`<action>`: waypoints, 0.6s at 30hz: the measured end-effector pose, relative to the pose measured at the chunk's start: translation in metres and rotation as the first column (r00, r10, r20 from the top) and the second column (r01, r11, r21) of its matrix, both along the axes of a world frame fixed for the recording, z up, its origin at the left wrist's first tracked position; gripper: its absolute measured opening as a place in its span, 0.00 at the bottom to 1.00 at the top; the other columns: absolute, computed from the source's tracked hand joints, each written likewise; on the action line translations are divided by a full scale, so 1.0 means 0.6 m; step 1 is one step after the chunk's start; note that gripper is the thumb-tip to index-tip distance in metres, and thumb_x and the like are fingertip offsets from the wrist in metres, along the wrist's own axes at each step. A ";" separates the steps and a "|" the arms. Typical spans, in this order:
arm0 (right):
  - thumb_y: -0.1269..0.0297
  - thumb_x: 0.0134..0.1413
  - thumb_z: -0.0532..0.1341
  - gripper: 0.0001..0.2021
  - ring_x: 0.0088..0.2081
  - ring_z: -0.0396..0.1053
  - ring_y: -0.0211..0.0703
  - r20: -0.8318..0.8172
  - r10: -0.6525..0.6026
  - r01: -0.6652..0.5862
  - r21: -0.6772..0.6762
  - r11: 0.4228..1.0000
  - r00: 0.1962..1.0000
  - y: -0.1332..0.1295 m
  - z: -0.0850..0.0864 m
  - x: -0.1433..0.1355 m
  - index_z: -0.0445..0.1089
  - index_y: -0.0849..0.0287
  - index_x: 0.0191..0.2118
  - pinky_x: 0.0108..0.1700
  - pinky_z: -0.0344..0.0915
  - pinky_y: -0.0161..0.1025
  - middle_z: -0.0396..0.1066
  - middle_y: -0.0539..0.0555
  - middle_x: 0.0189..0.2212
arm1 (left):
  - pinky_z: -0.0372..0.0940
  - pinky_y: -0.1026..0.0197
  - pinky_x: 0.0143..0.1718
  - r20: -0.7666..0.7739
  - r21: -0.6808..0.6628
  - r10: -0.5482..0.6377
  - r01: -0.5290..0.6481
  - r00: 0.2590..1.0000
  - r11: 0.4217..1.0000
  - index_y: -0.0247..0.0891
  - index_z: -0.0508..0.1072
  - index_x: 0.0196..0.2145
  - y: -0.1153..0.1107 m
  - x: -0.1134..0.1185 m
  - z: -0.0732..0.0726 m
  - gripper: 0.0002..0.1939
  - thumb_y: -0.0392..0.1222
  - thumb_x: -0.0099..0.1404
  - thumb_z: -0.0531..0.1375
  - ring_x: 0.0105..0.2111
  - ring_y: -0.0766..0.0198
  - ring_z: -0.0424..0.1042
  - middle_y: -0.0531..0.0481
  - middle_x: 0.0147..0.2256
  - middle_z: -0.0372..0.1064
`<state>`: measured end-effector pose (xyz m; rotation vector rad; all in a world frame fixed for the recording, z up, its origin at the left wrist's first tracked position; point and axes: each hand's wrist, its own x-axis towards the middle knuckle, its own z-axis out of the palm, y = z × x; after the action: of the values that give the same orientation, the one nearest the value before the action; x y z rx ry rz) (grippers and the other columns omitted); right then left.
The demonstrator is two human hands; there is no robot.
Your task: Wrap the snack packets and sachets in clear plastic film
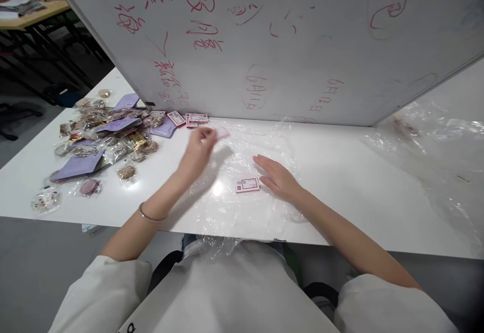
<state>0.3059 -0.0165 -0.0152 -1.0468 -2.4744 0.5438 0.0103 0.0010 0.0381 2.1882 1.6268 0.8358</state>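
A small red-and-white box (247,185) lies flat on clear plastic film (227,217) spread over the white table. My right hand (279,177) rests on the film just right of the box, fingers apart and holding nothing. Above the film, up and to the left of the box, my left hand (200,146) is closed in a pinch. At its fingertips is a blurred, pale pink flat piece (222,132). More red-and-white boxes (197,118) lie beyond my left hand, at the foot of the whiteboard.
Wrapped snacks and purple packets (81,164) are heaped on the left of the table (181,222). A whiteboard (234,60) with red writing stands along the back. More crumpled clear plastic (438,156) covers the right end.
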 end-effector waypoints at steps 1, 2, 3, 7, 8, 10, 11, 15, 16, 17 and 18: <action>0.49 0.69 0.43 0.29 0.69 0.50 0.50 -0.017 -0.010 0.011 0.012 1.000 1.000 0.000 0.001 0.000 0.41 0.44 0.71 0.66 0.55 0.57 0.54 0.52 0.68 | 0.64 0.46 0.54 -0.015 0.012 -0.124 0.124 0.992 0.992 0.40 0.66 0.57 -0.024 0.021 -0.014 0.21 0.50 0.74 0.48 0.53 0.52 0.66 0.36 0.56 0.61; 0.50 0.69 0.43 0.28 0.69 0.50 0.51 -0.041 -0.027 0.028 0.029 0.999 0.999 -0.001 0.003 0.001 0.44 0.46 0.71 0.66 0.55 0.57 0.55 0.53 0.67 | 0.67 0.49 0.52 -0.036 0.018 -0.230 0.230 0.973 0.973 0.41 0.68 0.56 -0.045 0.040 -0.028 0.19 0.50 0.73 0.50 0.51 0.53 0.67 0.38 0.54 0.63; 0.51 0.69 0.44 0.27 0.68 0.51 0.51 -0.068 -0.047 0.050 0.046 0.998 0.997 -0.005 0.007 0.002 0.46 0.48 0.70 0.65 0.55 0.57 0.57 0.55 0.66 | 0.68 0.49 0.50 -0.095 0.029 -0.364 0.368 0.926 0.929 0.40 0.68 0.56 -0.064 0.055 -0.041 0.19 0.48 0.74 0.50 0.51 0.53 0.68 0.37 0.53 0.66; 0.56 0.66 0.52 0.23 0.65 0.57 0.53 -0.117 -0.053 0.063 0.086 0.994 0.992 -0.043 0.032 0.027 0.60 0.51 0.64 0.63 0.60 0.58 0.66 0.57 0.60 | 0.66 0.44 0.55 -0.218 0.003 -0.537 0.551 0.815 0.834 0.39 0.67 0.58 -0.105 0.062 -0.045 0.18 0.42 0.74 0.50 0.57 0.50 0.67 0.37 0.56 0.67; 0.58 0.64 0.55 0.21 0.64 0.59 0.54 -0.107 -0.012 0.021 0.087 0.996 0.994 -0.058 0.040 0.038 0.63 0.50 0.62 0.62 0.61 0.58 0.67 0.57 0.59 | 0.63 0.42 0.59 -0.232 -0.010 -0.540 0.553 0.809 0.833 0.40 0.66 0.60 -0.111 0.049 -0.033 0.20 0.41 0.73 0.51 0.60 0.50 0.64 0.37 0.59 0.65; 0.61 0.61 0.57 0.22 0.63 0.62 0.53 -0.061 0.089 -0.086 0.049 0.995 0.994 -0.091 0.055 0.062 0.66 0.47 0.60 0.61 0.64 0.57 0.69 0.54 0.57 | 0.55 0.39 0.65 -0.252 -0.075 -0.585 0.587 0.771 0.806 0.44 0.61 0.64 -0.125 0.015 -0.004 0.26 0.38 0.70 0.52 0.65 0.49 0.56 0.40 0.65 0.58; 0.64 0.59 0.57 0.24 0.63 0.61 0.53 -0.027 0.129 -0.129 0.001 0.992 0.991 -0.106 0.062 0.075 0.65 0.46 0.61 0.61 0.64 0.57 0.69 0.52 0.58 | 0.52 0.40 0.66 -0.246 -0.130 -0.631 0.620 0.736 0.774 0.46 0.58 0.66 -0.136 -0.002 0.010 0.30 0.37 0.67 0.54 0.67 0.49 0.53 0.43 0.67 0.54; 0.65 0.56 0.59 0.36 0.68 0.51 0.54 0.132 0.226 -0.183 -0.279 0.943 0.965 -0.140 0.069 0.111 0.52 0.44 0.69 0.64 0.61 0.57 0.57 0.47 0.66 | 0.47 0.41 0.68 -0.191 -0.331 -0.742 0.670 0.642 0.665 0.49 0.53 0.69 -0.192 -0.051 0.019 0.42 0.44 0.59 0.62 0.70 0.47 0.44 0.45 0.71 0.40; 0.63 0.56 0.60 0.37 0.69 0.49 0.55 0.154 0.241 -0.184 -0.312 0.932 0.958 -0.142 0.066 0.114 0.50 0.44 0.70 0.65 0.59 0.59 0.53 0.46 0.68 | 0.46 0.39 0.68 -0.197 -0.347 -0.739 0.659 0.644 0.667 0.50 0.51 0.69 -0.204 -0.057 0.010 0.44 0.48 0.59 0.64 0.70 0.45 0.43 0.45 0.71 0.38; 0.60 0.57 0.61 0.36 0.70 0.47 0.56 0.166 0.247 -0.184 -0.322 0.929 0.955 -0.143 0.060 0.116 0.51 0.43 0.70 0.66 0.56 0.60 0.52 0.46 0.68 | 0.45 0.38 0.68 -0.214 -0.350 -0.729 0.645 0.651 0.679 0.51 0.49 0.70 -0.215 -0.060 -0.001 0.46 0.52 0.58 0.65 0.70 0.43 0.41 0.45 0.71 0.36; 0.58 0.59 0.61 0.33 0.70 0.46 0.56 0.165 0.238 -0.178 -0.313 0.933 0.957 -0.142 0.053 0.116 0.54 0.43 0.68 0.67 0.54 0.61 0.52 0.46 0.68 | 0.43 0.36 0.68 -0.239 -0.341 -0.715 0.633 0.657 0.695 0.52 0.48 0.70 -0.222 -0.061 -0.013 0.48 0.54 0.58 0.66 0.70 0.42 0.39 0.45 0.71 0.34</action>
<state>0.3753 -0.1015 0.0166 -0.9902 -2.7641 0.9422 -0.0265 -0.1322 0.0305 2.5717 0.7877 0.0191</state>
